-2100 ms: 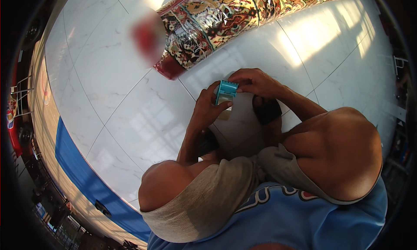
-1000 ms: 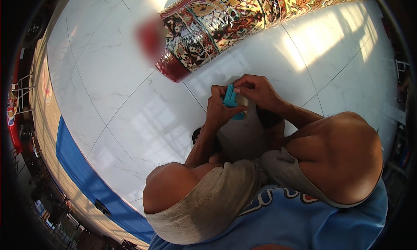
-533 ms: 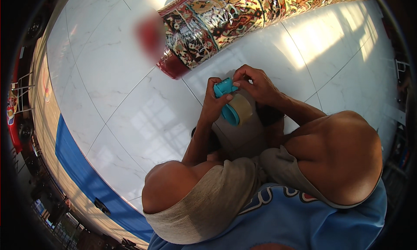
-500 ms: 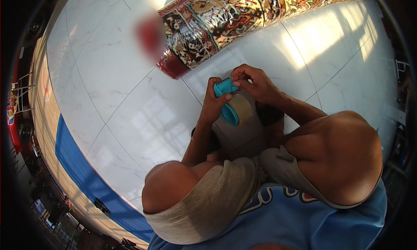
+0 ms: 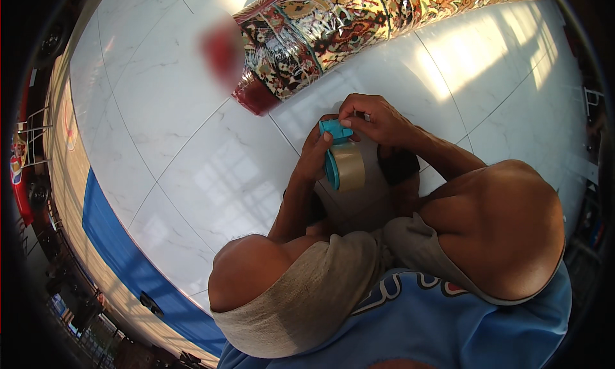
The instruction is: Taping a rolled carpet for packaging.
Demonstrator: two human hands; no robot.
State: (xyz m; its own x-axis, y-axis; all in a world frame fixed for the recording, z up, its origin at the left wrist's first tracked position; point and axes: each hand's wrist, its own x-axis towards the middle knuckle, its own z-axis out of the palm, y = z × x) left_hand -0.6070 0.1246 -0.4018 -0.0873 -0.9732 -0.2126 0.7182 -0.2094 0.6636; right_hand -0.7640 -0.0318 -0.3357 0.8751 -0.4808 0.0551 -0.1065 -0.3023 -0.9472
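A teal tape dispenser (image 5: 335, 130) with a wide roll of brownish packing tape (image 5: 351, 168) on it is held above the floor between my knees. My left hand (image 5: 313, 155) is closed round the dispenser, its thumb on the near side of the teal head. At the head's top right edge, the thumb and fingertips of my right hand (image 5: 380, 120) are pinched together. Whether they grip a tape end is too small to make out. Farther off lies a rolled patterned carpet (image 5: 333, 39), wrapped in clear plastic and apart from both hands.
The floor is white marbled tile (image 5: 192, 151) with sunlight patches at the right. A blurred red shape (image 5: 221, 52) shows at the carpet's left end. Along the left runs a blue strip (image 5: 122, 241) beside a wooden border, with a red wheeled object (image 5: 21, 196) beyond.
The tape dispenser has turned in my left hand, so the roll's tape face and the teal head show more squarely. My right fingertips stay at the head, shifted slightly. The carpet has not moved.
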